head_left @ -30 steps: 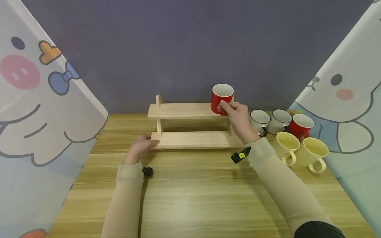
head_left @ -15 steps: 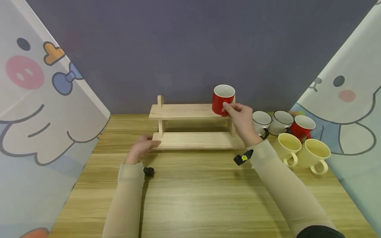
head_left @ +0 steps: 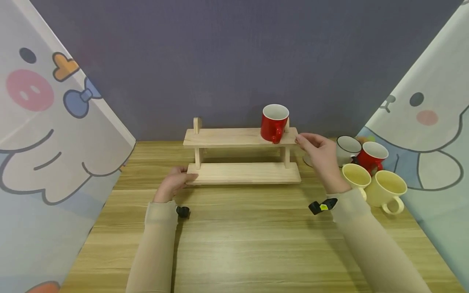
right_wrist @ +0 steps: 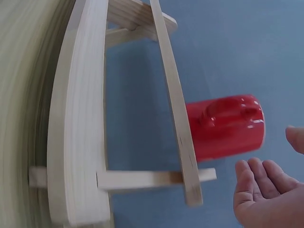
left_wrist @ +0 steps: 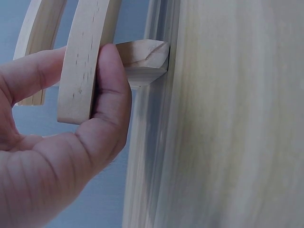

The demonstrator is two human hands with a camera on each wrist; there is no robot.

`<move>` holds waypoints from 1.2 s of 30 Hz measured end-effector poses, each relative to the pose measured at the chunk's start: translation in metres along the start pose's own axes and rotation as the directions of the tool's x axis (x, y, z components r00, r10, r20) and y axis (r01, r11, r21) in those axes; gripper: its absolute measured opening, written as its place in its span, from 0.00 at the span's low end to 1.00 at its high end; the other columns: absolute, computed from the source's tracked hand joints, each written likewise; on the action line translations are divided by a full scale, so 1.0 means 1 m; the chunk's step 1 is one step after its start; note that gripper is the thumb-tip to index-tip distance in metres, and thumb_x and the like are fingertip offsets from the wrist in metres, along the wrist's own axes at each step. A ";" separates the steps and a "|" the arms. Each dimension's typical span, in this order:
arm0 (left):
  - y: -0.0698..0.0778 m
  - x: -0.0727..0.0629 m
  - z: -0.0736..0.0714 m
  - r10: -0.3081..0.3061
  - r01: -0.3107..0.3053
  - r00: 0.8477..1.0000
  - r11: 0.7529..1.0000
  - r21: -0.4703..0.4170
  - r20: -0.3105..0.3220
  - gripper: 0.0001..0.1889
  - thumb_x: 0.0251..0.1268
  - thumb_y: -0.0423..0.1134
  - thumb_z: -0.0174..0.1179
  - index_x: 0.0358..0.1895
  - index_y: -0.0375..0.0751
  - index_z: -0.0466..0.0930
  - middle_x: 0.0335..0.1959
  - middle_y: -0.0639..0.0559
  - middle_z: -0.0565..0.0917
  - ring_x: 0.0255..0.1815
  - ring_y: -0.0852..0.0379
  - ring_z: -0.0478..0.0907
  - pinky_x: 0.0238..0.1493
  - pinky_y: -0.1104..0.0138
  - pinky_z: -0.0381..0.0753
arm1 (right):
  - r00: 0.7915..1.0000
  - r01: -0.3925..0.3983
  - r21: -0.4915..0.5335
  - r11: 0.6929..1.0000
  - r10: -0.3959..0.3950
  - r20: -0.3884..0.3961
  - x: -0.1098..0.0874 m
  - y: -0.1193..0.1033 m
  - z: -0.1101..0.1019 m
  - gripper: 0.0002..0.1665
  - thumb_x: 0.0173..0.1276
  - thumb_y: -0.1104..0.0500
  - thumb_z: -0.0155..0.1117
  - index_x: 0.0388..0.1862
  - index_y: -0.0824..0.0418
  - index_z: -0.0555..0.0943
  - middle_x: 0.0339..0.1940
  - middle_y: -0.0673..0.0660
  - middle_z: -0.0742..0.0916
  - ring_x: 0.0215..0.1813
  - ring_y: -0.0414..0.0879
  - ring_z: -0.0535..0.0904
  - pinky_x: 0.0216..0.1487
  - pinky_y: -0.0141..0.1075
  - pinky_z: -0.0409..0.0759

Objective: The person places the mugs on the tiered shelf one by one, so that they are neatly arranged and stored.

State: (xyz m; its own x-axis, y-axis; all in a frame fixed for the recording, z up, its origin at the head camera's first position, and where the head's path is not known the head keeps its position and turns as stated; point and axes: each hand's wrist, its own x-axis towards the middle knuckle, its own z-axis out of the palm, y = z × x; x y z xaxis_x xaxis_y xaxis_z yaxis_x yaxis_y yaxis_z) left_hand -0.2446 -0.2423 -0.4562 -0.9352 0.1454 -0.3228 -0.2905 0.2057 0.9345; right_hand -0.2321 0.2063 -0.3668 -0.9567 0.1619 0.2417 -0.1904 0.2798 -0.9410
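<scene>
A red mug (head_left: 272,127) with a white inside stands upright near the right end of the upper board of a two-tier wooden shelf (head_left: 227,137), its handle facing front. My left hand (head_left: 172,183) pinches the left end of the lower board (head_left: 242,173); in the left wrist view the board (left_wrist: 83,66) lies between thumb and finger. My right hand (head_left: 322,156) is off the mug, just right of the upper board. In the right wrist view the right hand (right_wrist: 270,192) holds nothing, thumb and fingers apart, beside the red mug (right_wrist: 225,127).
Right of the shelf stand a white mug with a black rim (head_left: 348,148), another red mug (head_left: 371,156) and two yellow mugs, one in front (head_left: 386,187) and one (head_left: 355,176) partly behind my right arm. Another pale mug is mostly hidden by the right hand. A grey wall (head_left: 220,61) rises behind.
My right hand has let go of the red mug's handle and moved right, away from it. The mug stays on the upper board. My left hand keeps its hold on the lower board.
</scene>
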 end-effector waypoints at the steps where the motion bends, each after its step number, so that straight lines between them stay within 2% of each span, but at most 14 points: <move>1: 0.000 0.000 0.000 0.000 0.000 1.000 1.000 0.001 -0.001 0.30 0.74 0.34 0.60 0.69 0.17 0.61 0.56 0.35 0.75 0.51 0.48 0.77 0.53 0.59 0.80 | 1.000 0.010 -0.017 1.000 -0.010 -0.001 -0.002 0.001 -0.004 0.31 0.71 0.41 0.68 0.58 0.65 0.84 0.51 0.58 0.87 0.54 0.49 0.81 0.52 0.34 0.78; 4: -0.001 0.000 0.000 -0.001 0.001 1.000 1.000 -0.003 -0.004 0.30 0.74 0.34 0.61 0.69 0.17 0.61 0.57 0.35 0.75 0.52 0.48 0.77 0.54 0.59 0.80 | 0.999 0.039 -0.080 0.996 -0.041 -0.017 -0.008 0.002 -0.015 0.31 0.71 0.40 0.68 0.58 0.64 0.85 0.49 0.54 0.88 0.51 0.44 0.80 0.47 0.30 0.78; 8: -0.001 0.001 0.000 -0.004 0.005 1.000 1.000 0.005 -0.010 0.31 0.74 0.34 0.61 0.69 0.18 0.60 0.57 0.35 0.75 0.52 0.48 0.77 0.55 0.57 0.79 | 0.996 0.062 -0.105 0.993 -0.067 -0.053 -0.017 0.005 -0.029 0.28 0.71 0.44 0.70 0.58 0.64 0.85 0.47 0.50 0.88 0.48 0.41 0.81 0.43 0.28 0.78; 15: 0.000 0.001 0.000 0.011 -0.011 1.000 1.000 -0.009 0.005 0.30 0.75 0.34 0.60 0.69 0.17 0.59 0.58 0.33 0.74 0.52 0.47 0.77 0.55 0.56 0.79 | 0.993 0.045 -0.161 0.986 -0.062 -0.096 -0.034 0.007 -0.056 0.25 0.72 0.49 0.70 0.60 0.64 0.84 0.50 0.45 0.88 0.50 0.36 0.81 0.47 0.22 0.76; 23: -0.001 0.002 0.000 0.006 -0.006 1.000 1.000 -0.007 0.009 0.31 0.75 0.34 0.60 0.71 0.17 0.58 0.59 0.32 0.74 0.53 0.48 0.77 0.53 0.59 0.80 | 0.985 0.073 -0.161 0.984 -0.096 -0.141 -0.054 0.020 -0.082 0.22 0.70 0.58 0.73 0.58 0.68 0.84 0.45 0.44 0.89 0.46 0.36 0.84 0.43 0.21 0.78; 28: 0.000 0.001 0.000 0.001 -0.001 1.000 1.000 0.007 0.002 0.32 0.75 0.35 0.60 0.71 0.18 0.58 0.60 0.32 0.73 0.54 0.46 0.76 0.56 0.57 0.78 | 0.985 0.043 -0.144 0.989 -0.066 -0.159 -0.065 0.028 -0.098 0.22 0.70 0.61 0.71 0.59 0.71 0.82 0.47 0.43 0.88 0.46 0.34 0.83 0.45 0.21 0.78; 33: -0.001 0.001 -0.001 -0.023 0.024 1.000 0.999 0.039 -0.015 0.33 0.75 0.38 0.61 0.71 0.19 0.59 0.60 0.35 0.74 0.54 0.47 0.75 0.58 0.53 0.75 | 0.984 -0.006 -0.148 0.989 -0.020 -0.178 -0.075 0.035 -0.113 0.24 0.70 0.59 0.71 0.60 0.72 0.81 0.48 0.43 0.88 0.48 0.33 0.83 0.46 0.20 0.77; 36: -0.001 0.001 0.000 -0.022 0.023 1.000 0.999 0.049 -0.020 0.32 0.75 0.38 0.61 0.71 0.20 0.61 0.58 0.36 0.75 0.52 0.49 0.75 0.58 0.52 0.75 | 0.976 -0.022 -0.139 0.990 -0.009 -0.216 -0.080 0.040 -0.120 0.24 0.69 0.60 0.73 0.59 0.72 0.82 0.46 0.44 0.88 0.46 0.34 0.83 0.45 0.20 0.77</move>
State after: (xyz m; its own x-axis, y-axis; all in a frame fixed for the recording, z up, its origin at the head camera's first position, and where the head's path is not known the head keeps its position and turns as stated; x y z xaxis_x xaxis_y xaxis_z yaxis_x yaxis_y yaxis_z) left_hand -0.2457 -0.2426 -0.4575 -0.9326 0.1214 -0.3399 -0.3014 0.2559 0.9185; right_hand -0.1370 0.3186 -0.3955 -0.8847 0.3604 0.2958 -0.1372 0.4050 -0.9040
